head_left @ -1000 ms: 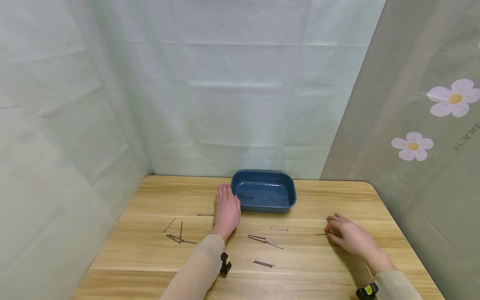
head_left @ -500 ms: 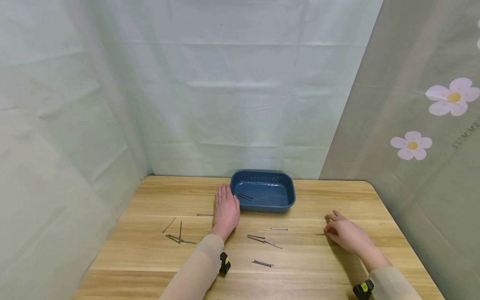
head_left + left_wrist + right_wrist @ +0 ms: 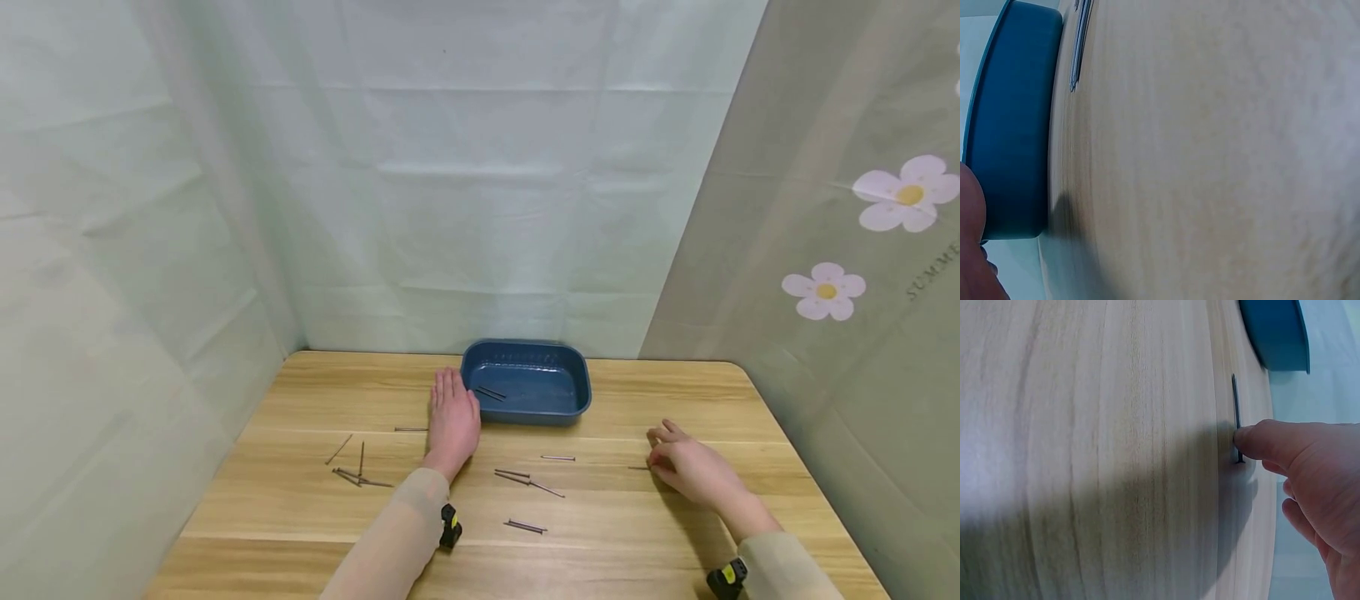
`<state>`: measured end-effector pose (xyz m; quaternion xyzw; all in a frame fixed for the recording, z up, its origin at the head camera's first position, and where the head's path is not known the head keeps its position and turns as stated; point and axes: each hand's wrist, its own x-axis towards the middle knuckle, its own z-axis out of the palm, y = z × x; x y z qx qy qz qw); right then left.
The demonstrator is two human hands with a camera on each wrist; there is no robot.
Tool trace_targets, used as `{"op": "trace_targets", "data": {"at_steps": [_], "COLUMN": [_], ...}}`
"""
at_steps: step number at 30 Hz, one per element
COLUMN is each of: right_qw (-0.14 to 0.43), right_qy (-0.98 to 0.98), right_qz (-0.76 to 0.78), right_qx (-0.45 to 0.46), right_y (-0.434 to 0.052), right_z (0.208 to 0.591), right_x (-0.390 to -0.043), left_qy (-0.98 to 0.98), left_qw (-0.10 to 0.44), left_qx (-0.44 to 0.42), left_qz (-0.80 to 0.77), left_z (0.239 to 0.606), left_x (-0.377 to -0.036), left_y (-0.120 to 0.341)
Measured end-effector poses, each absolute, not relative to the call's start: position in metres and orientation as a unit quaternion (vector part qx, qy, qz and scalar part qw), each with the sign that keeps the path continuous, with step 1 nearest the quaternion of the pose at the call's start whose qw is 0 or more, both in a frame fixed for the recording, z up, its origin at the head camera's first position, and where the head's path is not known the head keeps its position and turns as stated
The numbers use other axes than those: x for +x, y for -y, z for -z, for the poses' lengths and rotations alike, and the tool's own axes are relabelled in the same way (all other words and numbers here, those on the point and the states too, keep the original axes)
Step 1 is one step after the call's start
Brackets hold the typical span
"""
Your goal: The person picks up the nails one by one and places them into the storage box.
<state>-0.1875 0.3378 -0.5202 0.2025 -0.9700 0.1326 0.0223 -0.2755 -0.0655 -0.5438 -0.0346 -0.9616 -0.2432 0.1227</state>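
Note:
At the blue tray's (image 3: 534,419) left end, my left hand (image 3: 453,423) lies with its fingers straight, touching the side; only part of it shows in the left wrist view beside the tray wall (image 3: 1013,125). Two nails (image 3: 491,392) lie inside the tray. Out to the right, my right hand (image 3: 693,468) pinches a nail (image 3: 1237,403) between thumb and index finger, close to its head. That nail lies along the wooden tabletop or just over it; I cannot tell which. Its other fingers are held off to the side.
Several loose nails (image 3: 360,479) lie on the table's left part, with another nail (image 3: 410,429) by my left hand. In the middle are more nails (image 3: 528,482), a single nail (image 3: 558,457) and a close pair of nails (image 3: 525,527). A pale curtain (image 3: 480,208) hangs behind.
My right hand has shifted slightly to the left, and its outer fingers have risen a little, with the nail still at its fingertips. The left hand and tray have stayed put.

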Motion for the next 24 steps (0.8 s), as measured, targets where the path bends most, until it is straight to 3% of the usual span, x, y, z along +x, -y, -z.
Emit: {"op": "trace_targets", "data": {"at_steps": [24], "right_qw": [0.044], "right_qy": [0.976], "right_qz": [-0.104], "right_qx": [0.187], "right_y": [-0.3313], "right_z": [0.525], "right_x": [-0.188], "left_qy": [0.96], "left_qw": [0.128], "left_qx": [-0.039], "left_qz": [0.247], "left_z": [0.5432], "left_x": [-0.2745], "left_y": [0.0667]}}
